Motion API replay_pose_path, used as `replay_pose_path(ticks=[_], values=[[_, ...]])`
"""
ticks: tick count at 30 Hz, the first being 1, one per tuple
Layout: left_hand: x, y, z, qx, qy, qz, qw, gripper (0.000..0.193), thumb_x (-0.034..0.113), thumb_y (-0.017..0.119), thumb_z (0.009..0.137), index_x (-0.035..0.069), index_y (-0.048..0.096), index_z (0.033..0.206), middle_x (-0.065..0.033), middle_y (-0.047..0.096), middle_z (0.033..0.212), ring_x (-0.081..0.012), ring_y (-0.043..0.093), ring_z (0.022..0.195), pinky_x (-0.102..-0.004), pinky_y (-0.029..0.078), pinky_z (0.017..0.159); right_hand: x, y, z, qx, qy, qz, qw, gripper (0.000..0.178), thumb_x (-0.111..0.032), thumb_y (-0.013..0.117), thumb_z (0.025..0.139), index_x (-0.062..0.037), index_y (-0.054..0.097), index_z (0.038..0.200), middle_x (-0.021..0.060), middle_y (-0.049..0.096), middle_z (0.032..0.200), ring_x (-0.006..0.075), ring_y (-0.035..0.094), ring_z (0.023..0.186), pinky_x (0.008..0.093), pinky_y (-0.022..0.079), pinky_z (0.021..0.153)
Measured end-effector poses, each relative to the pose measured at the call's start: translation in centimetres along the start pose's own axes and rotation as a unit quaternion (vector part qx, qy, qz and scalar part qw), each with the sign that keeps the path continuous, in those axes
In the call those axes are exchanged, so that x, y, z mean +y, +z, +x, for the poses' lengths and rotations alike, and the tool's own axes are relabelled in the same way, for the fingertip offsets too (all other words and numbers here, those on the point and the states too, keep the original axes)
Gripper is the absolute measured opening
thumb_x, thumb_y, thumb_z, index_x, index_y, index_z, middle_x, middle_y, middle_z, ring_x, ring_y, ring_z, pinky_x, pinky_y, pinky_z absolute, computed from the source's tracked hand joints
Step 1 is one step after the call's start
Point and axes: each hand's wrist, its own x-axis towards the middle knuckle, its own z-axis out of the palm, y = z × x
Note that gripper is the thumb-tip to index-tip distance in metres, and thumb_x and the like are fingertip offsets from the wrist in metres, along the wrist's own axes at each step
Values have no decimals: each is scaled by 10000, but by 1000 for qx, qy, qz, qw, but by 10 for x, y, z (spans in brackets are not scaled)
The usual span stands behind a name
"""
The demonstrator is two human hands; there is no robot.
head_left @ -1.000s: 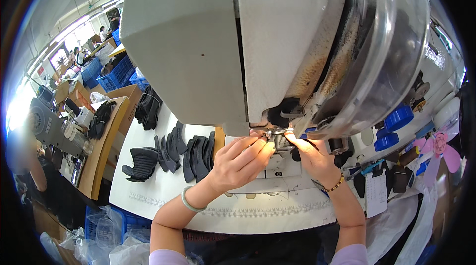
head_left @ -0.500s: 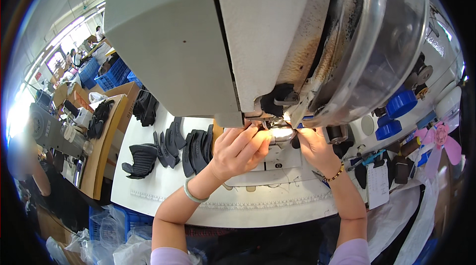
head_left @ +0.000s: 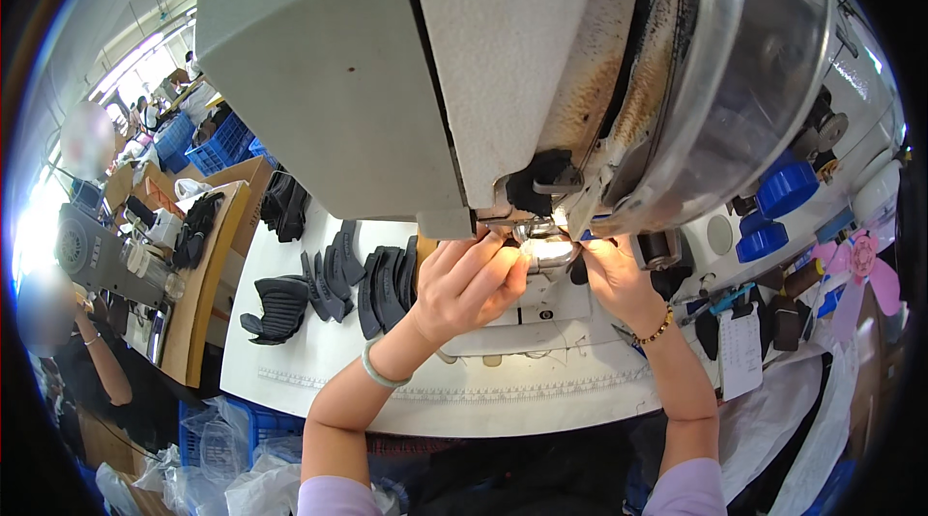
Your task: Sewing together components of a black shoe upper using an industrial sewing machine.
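The fingers (head_left: 476, 274) of the left hand (head_left: 454, 294) bend in close together, right by the shiny metal part (head_left: 549, 253) under the big sewing machine (head_left: 319, 81). Think of a clock lying flat, with that metal part in the middle and twelve straight ahead of the person. The machine fills eleven and twelve and hangs over the fingertips, so it blocks some of what I can see. A big clear cover (head_left: 773, 110) bulges out between one and two. Two round blue things (head_left: 785, 189) sit between two and three, and a pink fan (head_left: 884, 284) is at three. A white paper (head_left: 740, 354) is near four. Around nine, curved black pieces (head_left: 391, 292) lie on the white table (head_left: 319, 354), with a ribbed black piece (head_left: 275, 311) just past them.

The left thumb and fingers look nearly together. The fingers (head_left: 596, 263) of the right hand (head_left: 626, 286) reach in at the other side of the metal part. The tips on both sides are partly hidden, so I can't tell how far open they are or what they pinch.

The left arm comes in from between seven and eight, the back of its hand facing up. The right arm comes from between four and five, and its hand leans toward eleven. Both elbows are bent.
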Motion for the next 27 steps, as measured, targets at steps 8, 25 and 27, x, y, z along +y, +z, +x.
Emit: replay_pose_path(ticks=[8,25,27], values=[[-2,1,0,3,0,-15,1000,174,8,748,696,14,631,825,-112,648,814,-319,678,742,-347,561,623,-1,1,2,23,-25,-12,999,209,62,651,657,-24,639,847,94,481,876,273,491,754,373,432,646],[-1,-1,-9,-72,-225,-151,960,333,140,698,829,-52,571,1069,-165,638,977,-264,658,786,-319,523,694,12,-53,4,-218,326,251,885,460,-112,786,785,39,584,1170,99,680,1001,138,642,909,273,519,815],[2,-8,-8,-110,-329,-218,912,375,200,660,891,-57,548,1140,-172,627,1018,-283,647,893,-343,504,792,-3,-50,-1,-10,384,312,869,332,-78,726,846,51,598,1123,126,696,920,151,661,873,281,530,788]])
